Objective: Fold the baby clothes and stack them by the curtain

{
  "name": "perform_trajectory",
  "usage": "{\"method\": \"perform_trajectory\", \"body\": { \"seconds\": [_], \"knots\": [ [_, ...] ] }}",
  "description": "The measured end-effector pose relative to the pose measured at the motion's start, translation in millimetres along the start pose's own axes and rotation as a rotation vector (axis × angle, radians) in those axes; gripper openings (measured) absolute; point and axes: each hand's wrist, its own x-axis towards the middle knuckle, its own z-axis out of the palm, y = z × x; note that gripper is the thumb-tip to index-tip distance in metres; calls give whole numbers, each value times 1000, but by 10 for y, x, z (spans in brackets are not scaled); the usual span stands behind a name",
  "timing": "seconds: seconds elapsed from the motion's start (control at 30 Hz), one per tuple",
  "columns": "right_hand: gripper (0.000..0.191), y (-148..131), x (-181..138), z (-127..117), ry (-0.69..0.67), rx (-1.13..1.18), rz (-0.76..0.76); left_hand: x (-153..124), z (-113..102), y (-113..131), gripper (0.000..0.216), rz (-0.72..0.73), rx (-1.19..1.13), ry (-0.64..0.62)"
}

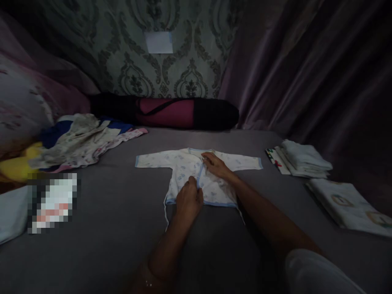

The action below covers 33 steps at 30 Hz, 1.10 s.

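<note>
A small white baby shirt [180, 167] with pale blue prints and light blue trim lies spread flat, both sleeves stretched out sideways. Thin white ties trail from its lower sides. My left hand [189, 197] is closed at the lower front of the shirt, fingers curled against the blue-edged front opening. Higher up, by the neckline, my right hand [216, 165] has its fingers pinched on the upper part of the same front edge. The cloth right between the fingertips is partly hidden.
The shirt rests on a grey bedsheet [122, 220]. Rumpled clothes [85, 139] lie at left beside a yellow item [18, 167]. Folded white cloths [306, 157] and a printed folded cloth [349, 202] sit at right. A black and magenta long bag [168, 112] lies along the wall.
</note>
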Motion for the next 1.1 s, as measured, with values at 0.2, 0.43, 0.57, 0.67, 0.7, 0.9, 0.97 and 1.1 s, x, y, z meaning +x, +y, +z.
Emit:
{"method": "perform_trajectory", "body": {
  "seconds": [0.2,0.43,0.57,0.67,0.7,0.9,0.97,1.1],
  "knots": [
    [39,86,-392,-195,158,-61,-21,78,178,4,31,512,30,164],
    [55,-131,-1026,36,-58,-473,-78,108,469,-107,48,458,238,39],
    [61,-178,-1169,-55,-70,-551,-67,65,456,-88,53,416,303,73],
    [62,-230,-1304,-170,-117,-554,-42,48,445,-59,53,391,326,52],
    [62,-254,-1363,-210,-144,-548,-40,47,444,-53,53,382,330,38],
    [58,-426,-1792,-459,-288,-475,-93,53,417,-31,55,353,338,-30],
    [56,-479,-1941,-528,-316,-459,-93,56,404,-27,55,349,338,-54],
    [56,-585,-2186,-631,-389,-447,-51,62,403,-33,56,353,334,-82]
  ]
}}
